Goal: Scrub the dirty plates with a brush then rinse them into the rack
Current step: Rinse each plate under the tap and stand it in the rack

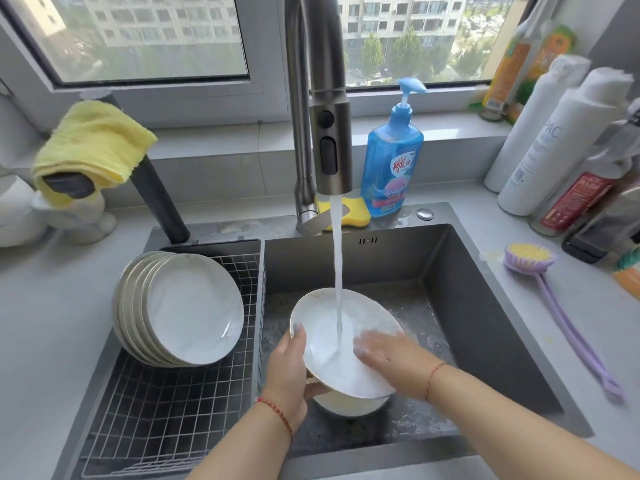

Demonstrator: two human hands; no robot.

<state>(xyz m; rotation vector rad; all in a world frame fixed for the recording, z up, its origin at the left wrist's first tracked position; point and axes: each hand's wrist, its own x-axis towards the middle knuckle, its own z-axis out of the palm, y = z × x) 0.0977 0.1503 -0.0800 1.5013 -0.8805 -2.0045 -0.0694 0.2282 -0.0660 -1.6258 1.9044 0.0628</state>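
A white plate (pixel 322 327) is tilted over the sink basin under the running stream of water (pixel 337 271) from the faucet (pixel 329 140). My left hand (pixel 287 375) grips its left rim, thumb on the face. My right hand (pixel 391 355) lies flat on the plate's right side, fingers spread and blurred. Another white dish (pixel 346 405) sits beneath it in the sink. Several clean plates (pixel 187 310) lean upright in the wire rack (pixel 166 417) at the left. The purple long-handled brush (pixel 540 268) lies on the counter to the right, untouched.
A blue dish-soap bottle (pixel 391 157) and a yellow sponge (pixel 353 211) stand behind the sink (pixel 478 306). A yellow cloth (pixel 93 143) hangs on a dark spout at the left. Several bottles (pixel 568 150) crowd the right back corner.
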